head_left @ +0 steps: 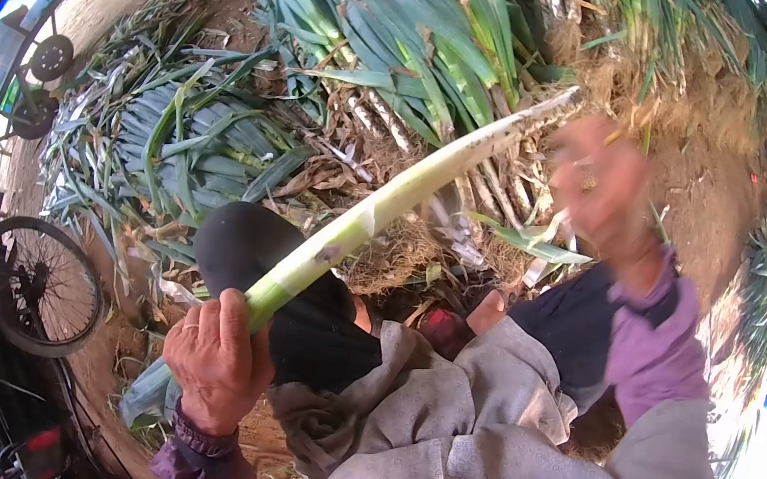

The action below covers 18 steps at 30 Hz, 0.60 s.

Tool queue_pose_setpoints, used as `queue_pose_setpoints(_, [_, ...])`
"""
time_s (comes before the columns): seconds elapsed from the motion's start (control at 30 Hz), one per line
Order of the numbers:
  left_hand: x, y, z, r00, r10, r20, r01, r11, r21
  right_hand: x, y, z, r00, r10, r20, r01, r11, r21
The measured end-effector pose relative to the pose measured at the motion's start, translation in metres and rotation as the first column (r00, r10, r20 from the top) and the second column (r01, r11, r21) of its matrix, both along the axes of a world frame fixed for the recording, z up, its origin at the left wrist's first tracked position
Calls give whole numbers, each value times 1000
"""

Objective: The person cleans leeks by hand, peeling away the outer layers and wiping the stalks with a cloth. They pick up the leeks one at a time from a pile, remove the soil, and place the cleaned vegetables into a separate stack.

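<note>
My left hand (217,358) is closed around a leek (387,202), near where its pale stem turns green. The leek slants up to the right across my lap, and its darker leaves hang out below my fist. Its far end, at the upper right, is whitish with brown specks. My right hand (601,195) is just beside that end, smeared by motion, so its fingers do not show clearly. Under the stem, dry roots and peeled leaf scraps (405,261) litter the ground between my knees.
A large heap of leeks (387,17) lies ahead, with another pile (191,136) to the left. More leeks with bushy roots (713,91) lie at the upper right. A bicycle wheel (49,289) stands on the left. Grey cloth (489,464) covers my lap.
</note>
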<state>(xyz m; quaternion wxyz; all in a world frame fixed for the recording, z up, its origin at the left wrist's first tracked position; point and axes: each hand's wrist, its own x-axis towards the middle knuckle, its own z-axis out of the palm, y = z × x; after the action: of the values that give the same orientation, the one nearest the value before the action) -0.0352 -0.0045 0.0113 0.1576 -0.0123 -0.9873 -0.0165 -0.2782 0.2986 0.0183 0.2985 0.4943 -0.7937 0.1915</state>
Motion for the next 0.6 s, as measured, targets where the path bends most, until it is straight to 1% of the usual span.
queue_pose_setpoints(0.03, [-5,5,1,1000,3,-27,-3,1000,-28,21,-19,-3,988,138,66,-134,989,-60])
queue_pose_setpoints(0.07, [-8,9,5,1000,-2,-17,2,1000,-26,44,-43,-2,977,213,-10,-213,968,-133])
queue_pose_setpoints(0.1, [-10,13,6,1000,-5,-10,5,1000,-28,57,-60,-7,967,246,-70,-254,955,-153])
queue_pose_setpoints(0.17, [-12,18,9,1000,-3,5,3,999,-35,67,-83,-25,963,194,-186,-218,969,-118])
queue_pose_setpoints(0.27, [-10,21,10,998,-54,-45,51,996,-69,75,-96,-30,954,180,-239,-203,976,-76])
queue_pose_setpoints(0.3, [-9,22,11,998,-50,-49,46,996,-80,75,-96,-25,952,209,-223,-223,974,-39])
queue_pose_setpoints(0.37, [-6,24,11,997,-43,-57,37,994,-103,78,-99,-23,953,238,-190,-247,969,-24])
queue_pose_setpoints(0.47, [-4,23,11,997,-39,-65,31,993,-116,79,-105,-22,958,243,-151,-252,966,-49])
queue_pose_setpoints(0.5, [-4,23,11,997,-38,-73,28,991,-128,77,-106,-20,959,247,-139,-254,967,-31])
queue_pose_setpoints(0.6, [-4,22,9,994,-50,-96,33,985,-170,76,-104,-7,957,288,-42,-287,958,26])
